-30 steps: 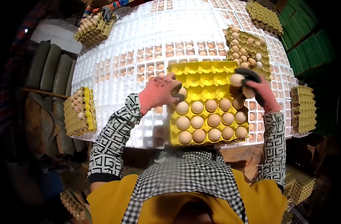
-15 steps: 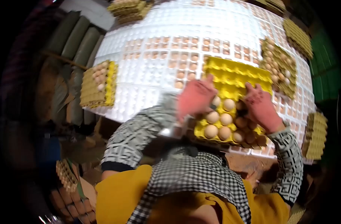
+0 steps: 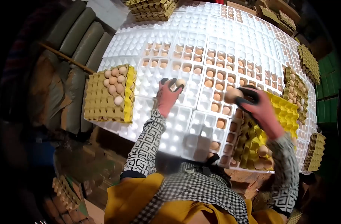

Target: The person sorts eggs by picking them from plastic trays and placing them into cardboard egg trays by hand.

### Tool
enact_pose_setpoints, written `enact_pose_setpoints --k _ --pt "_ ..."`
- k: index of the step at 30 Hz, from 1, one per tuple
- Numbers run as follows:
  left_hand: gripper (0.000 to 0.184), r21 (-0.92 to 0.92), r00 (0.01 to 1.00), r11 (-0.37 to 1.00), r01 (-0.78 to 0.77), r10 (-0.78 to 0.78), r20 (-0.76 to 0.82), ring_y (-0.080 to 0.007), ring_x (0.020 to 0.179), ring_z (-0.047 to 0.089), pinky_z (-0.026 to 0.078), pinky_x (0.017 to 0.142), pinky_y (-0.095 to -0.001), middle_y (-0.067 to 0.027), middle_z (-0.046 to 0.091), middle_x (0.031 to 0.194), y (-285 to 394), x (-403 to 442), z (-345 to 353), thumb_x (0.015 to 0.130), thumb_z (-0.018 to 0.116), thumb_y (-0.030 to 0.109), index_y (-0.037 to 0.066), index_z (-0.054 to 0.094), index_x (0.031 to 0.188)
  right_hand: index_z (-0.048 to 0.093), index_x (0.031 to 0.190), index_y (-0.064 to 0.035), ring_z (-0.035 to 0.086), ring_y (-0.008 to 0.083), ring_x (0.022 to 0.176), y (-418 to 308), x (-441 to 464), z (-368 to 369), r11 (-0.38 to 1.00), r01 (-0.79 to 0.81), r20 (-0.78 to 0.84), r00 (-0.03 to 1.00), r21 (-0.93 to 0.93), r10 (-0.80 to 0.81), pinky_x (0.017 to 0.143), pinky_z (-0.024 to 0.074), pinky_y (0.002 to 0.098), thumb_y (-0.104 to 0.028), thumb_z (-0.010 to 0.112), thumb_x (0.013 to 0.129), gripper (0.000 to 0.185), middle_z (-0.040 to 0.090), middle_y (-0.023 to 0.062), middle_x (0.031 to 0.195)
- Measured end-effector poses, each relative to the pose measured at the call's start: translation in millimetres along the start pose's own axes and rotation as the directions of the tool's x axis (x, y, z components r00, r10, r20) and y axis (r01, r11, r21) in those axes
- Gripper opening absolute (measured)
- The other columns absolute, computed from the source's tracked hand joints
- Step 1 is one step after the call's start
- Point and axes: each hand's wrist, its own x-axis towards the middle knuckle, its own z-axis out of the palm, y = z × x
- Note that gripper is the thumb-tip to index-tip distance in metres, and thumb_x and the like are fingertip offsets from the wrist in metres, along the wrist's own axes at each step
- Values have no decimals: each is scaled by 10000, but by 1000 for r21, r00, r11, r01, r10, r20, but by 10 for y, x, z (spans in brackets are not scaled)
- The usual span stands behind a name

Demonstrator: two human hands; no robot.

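My left hand (image 3: 168,98), in a pink glove with dark fingertips, is curled round a pale egg (image 3: 181,83) above the white compartment trays (image 3: 178,112). My right hand (image 3: 263,112), gloved the same way, grips a brown egg (image 3: 233,95) between thumb and fingers. That egg is over trays partly filled with brown eggs (image 3: 219,96). Below and beside the right forearm lies a yellow egg tray (image 3: 284,112), partly hidden by the arm. A few eggs (image 3: 262,151) sit at its near end.
At the left edge of the table stands a stack of pulp egg trays (image 3: 95,99) with several eggs on top. More pulp trays (image 3: 151,10) are stacked at the back, and others (image 3: 314,153) line the right side. Filled sacks (image 3: 79,31) lie left of the table.
Both hands have left the yellow tray. My left hand has moved left and now holds an egg; my right hand also has an egg. The view has shifted, showing more of the left side.
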Motion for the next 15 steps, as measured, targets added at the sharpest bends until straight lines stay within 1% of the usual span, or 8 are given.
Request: enact_pose_setpoints --k 2,3,4,5,8,9,12,15 --pt "508 158 995 987 15 -31 99 -340 1178 561 478 971 -409 -178 501 1344 -226 227 104 758 786 339 136 656 1205 664 1170 0 659 153 825 -102 679 662 992 -78 -19 997 -98 76 770 521 292 -296 764 810 477 712 95 994" --pt "558 239 981 970 -35 -12 192 -321 1142 576 490 945 -407 -140 548 1272 -460 283 255 732 793 373 169 642 1229 667 1177 -21 674 223 838 238 1109 956 977 35 -102 993 -213 -58 786 529 347 -362 752 807 510 709 130 986" --pt "600 272 958 951 -145 66 277 -315 1154 569 488 950 -403 -139 550 1267 -543 267 248 741 781 372 178 604 1281 680 1179 -82 662 288 935 402 1393 1234 979 -75 -194 980 -192 37 833 522 387 -438 741 791 530 673 142 1056" --pt "617 245 962 962 -122 53 268 -317 1154 569 483 959 -408 -144 545 1277 -578 281 232 746 776 370 176 586 1300 678 1181 -135 638 303 1024 654 1664 1485 911 -37 -300 949 -411 -96 839 526 390 -455 741 777 520 615 138 1144" --pt "564 14 991 1000 4 -6 136 -340 1171 550 449 1005 -413 -158 536 1309 -477 418 70 773 764 220 114 577 1294 589 1284 -192 614 322 1087 850 1963 1949 698 -308 -303 943 -647 135 866 528 416 -429 738 783 574 485 152 1323" --pt "509 -82 993 990 -111 113 21 -339 1172 545 442 1011 -407 -160 543 1296 -528 525 84 786 743 155 89 592 1267 557 1318 -193 604 335 1104 980 1970 2011 714 -303 -268 949 -631 166 889 524 409 -415 735 794 596 430 160 1389" --pt "444 -136 927 928 -346 316 -203 -384 1182 507 423 999 -452 -189 536 1257 -562 859 192 808 692 111 77 596 1241 546 1336 -171 557 363 1140 1172 1803 2174 701 -191 -397 907 -687 -142 883 514 454 -311 697 835 542 426 172 1399" --pt "428 343 891 829 -441 450 56 -367 1119 526 397 972 -499 -176 545 1237 -822 1017 547 817 675 256 126 610 1220 556 1308 -175 472 405 1186 1592 1695 2170 591 98 -151 922 -801 -357 1020 358 544 -280 703 793 546 466 178 1338"
